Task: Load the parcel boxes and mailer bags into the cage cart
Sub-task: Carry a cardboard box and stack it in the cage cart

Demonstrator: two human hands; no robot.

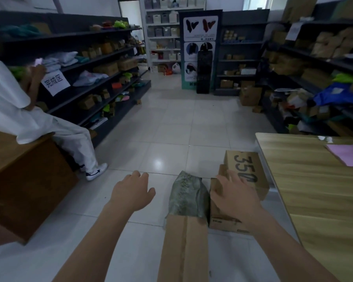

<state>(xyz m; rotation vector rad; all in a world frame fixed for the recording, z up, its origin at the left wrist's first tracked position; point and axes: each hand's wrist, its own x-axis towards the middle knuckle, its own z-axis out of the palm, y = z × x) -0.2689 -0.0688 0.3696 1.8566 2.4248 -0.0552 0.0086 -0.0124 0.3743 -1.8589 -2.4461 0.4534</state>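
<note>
Left hand point(131, 193) open, fingers loose, holding nothing. It hovers over the white tiled floor point(171, 129), probably staged to take the near side of the load. Person in white point(18, 104) sits off to its left, not involved.

Centre: long plain brown cardboard box point(183, 249) runs away from the camera, with a grey-green crumpled mailer bag point(186, 195) lying on its far end. The bag looks parked on top so both can go in one lift.

Right hand point(233, 195) is laid flat, fingers spread and straight, on the brown cardboard cartons just right of the bag; pressing or steadying, not gripping. Can't tell whether the thumb hooks the edge. Behind its fingertips is a brown shoebox printed "350" point(253, 169), touching the near carton point(222, 220). These are floor-stacked against the light wooden bench point(314, 200), likely as a staging pile.

A pink paper sheet point(348, 156) lies on the bench.

Cage cart — can't identify it in view, so nothing reads as loaded yet.
</note>
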